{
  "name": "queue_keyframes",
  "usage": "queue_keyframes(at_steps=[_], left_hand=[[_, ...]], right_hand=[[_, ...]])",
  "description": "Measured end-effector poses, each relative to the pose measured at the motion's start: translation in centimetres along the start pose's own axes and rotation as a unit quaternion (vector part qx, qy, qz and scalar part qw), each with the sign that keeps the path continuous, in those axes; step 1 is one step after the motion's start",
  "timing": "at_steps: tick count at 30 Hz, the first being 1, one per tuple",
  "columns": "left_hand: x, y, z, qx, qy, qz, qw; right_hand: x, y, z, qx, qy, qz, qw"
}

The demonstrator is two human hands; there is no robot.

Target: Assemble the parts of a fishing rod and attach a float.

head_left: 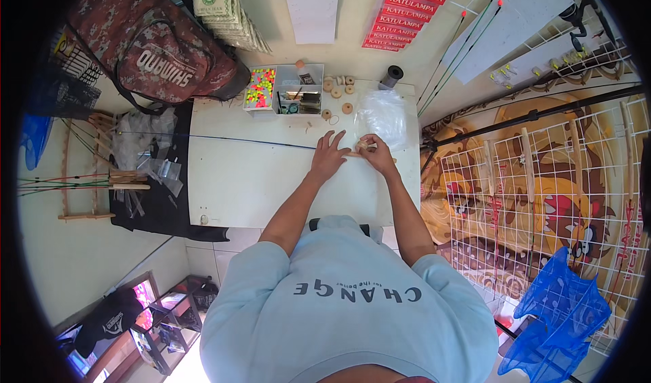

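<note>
A thin dark blue fishing rod (251, 140) lies across the white table, its tip to the left. My left hand (328, 159) rests over the rod's thick end with its fingers stretched out and apart. Just right of it, my right hand (377, 155) is closed in a pinch on a small round wooden reel (365, 144) beside the rod's light wooden handle (352, 154). The fingers partly cover the reel, and how it sits against the handle is hidden. A clear plastic bag stack (381, 115) lies just beyond my right hand.
Behind the hands stand a white divided tray (296, 83) with colourful small floats, several wooden spools (336, 92) and a black cylinder (391, 77). A camouflage bag (159, 50) hangs at the far left. White wire grids (515, 179) and a black pole (536, 116) flank the right side.
</note>
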State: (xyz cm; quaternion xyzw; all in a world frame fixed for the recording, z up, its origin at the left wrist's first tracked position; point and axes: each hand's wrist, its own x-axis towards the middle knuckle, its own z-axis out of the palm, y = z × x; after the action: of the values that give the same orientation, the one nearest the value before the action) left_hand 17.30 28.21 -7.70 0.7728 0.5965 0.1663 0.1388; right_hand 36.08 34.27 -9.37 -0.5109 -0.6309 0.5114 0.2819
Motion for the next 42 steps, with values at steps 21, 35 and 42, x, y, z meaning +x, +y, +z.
queue_keyframes(at_steps=[21,35,42], left_hand=[[-0.5,-2.2,0.8,0.029,0.036,0.055,0.997],[-0.6,-2.2,-0.2,0.083,-0.013,0.106,0.991],[-1.2,-3.3,-0.3,0.070,0.038,0.113,0.990]], right_hand=[[-0.1,-0.2,-0.4,-0.034,0.020,-0.049,0.998],[-0.3,-0.8,-0.9,-0.015,0.005,0.047,0.999],[-0.3,-1.5,-1.6,-0.067,-0.012,-0.098,0.993]])
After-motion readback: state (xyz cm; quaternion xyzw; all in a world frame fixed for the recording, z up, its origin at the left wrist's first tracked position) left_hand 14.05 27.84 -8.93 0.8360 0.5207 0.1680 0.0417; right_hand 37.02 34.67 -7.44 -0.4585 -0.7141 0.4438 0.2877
